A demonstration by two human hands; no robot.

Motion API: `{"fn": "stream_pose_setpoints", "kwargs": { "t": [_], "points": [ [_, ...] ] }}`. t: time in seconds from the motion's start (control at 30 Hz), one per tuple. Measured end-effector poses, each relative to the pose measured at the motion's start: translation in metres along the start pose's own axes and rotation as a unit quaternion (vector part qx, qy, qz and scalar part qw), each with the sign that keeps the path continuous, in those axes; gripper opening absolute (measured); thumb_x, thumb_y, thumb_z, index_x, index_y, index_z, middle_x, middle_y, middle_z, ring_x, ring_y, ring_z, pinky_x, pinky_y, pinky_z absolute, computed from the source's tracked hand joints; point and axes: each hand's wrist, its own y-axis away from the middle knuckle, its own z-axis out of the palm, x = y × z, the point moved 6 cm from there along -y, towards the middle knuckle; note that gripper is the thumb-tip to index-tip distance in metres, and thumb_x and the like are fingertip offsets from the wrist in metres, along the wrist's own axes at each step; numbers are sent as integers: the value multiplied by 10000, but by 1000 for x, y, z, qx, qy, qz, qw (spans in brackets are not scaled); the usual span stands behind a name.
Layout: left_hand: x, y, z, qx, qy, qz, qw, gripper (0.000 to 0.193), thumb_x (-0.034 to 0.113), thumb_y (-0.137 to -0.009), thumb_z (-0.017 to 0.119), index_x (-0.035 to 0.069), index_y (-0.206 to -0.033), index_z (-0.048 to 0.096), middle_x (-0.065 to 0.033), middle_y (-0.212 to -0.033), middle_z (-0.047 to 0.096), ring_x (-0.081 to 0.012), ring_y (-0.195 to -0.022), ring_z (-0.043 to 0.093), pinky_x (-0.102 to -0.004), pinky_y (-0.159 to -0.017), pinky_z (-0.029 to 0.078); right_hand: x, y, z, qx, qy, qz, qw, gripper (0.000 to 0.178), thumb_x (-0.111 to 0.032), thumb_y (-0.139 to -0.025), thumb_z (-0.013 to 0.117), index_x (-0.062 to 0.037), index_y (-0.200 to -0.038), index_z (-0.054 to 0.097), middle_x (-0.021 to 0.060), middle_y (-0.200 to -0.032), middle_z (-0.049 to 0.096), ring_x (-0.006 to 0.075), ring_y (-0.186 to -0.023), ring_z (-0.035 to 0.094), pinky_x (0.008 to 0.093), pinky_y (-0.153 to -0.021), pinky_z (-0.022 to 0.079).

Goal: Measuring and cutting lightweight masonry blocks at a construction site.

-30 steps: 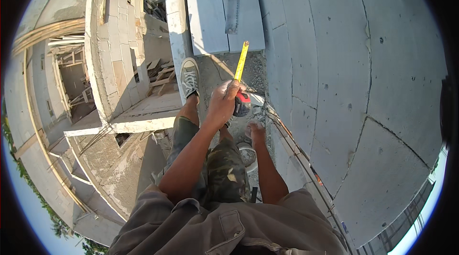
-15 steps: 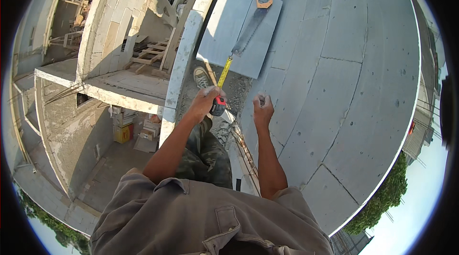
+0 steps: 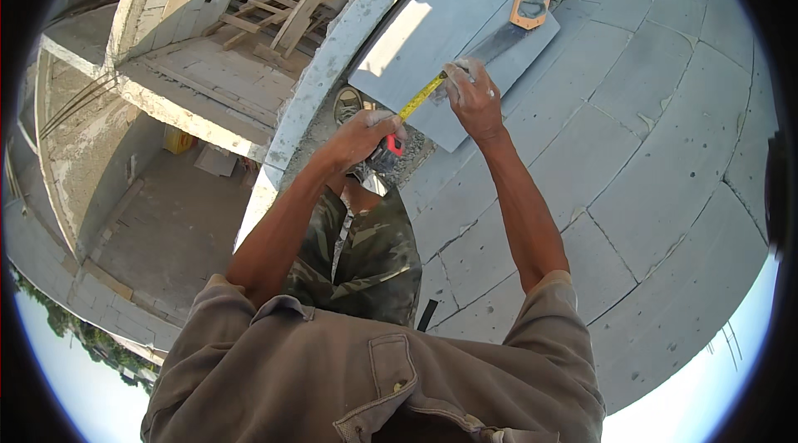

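The tape (image 3: pixel 386 154) is between the hands: its red-and-black case sits in the curled left hand (image 3: pixel 363 135), and its yellow blade (image 3: pixel 422 96) slants up and rightward to the right hand (image 3: pixel 475 100), whose thumb and fingers are pinched at its end. The blade crosses in front of two pale blocks (image 3: pixel 440 15); whether it touches them, I cannot tell. A saw (image 3: pixel 529 11) with an orange-and-black handle lies on the right block, just beyond the right hand. The blade's markings are too small to read.
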Motion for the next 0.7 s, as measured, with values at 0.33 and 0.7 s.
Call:
{"fn": "stream_pose_setpoints", "kwargs": {
  "t": [0.33, 0.7],
  "points": [
    [-44, -107, -66, 60, 3, -23, 998, 401, 363, -987, 489, 2, -949, 658, -47, -829, 657, -86, -746, 584, -239, -694, 481, 120, -38, 137, -66, -6, -130, 989, 332, -3, -708, 721, -114, -990, 586, 37, -925, 574, 208, -821, 646, 295, -678, 578],
    [-198, -121, -151, 246, 15, -79, 966, 360, 322, -931, 563, -17, -891, 675, -28, -688, 619, -79, -640, 528, -265, -612, 440, 264, -100, 239, -26, 99, -102, 989, 125, -50, -833, 609, -28, -955, 627, 160, -979, 646, 352, -958, 612, 427, -805, 509]
  ]
}}
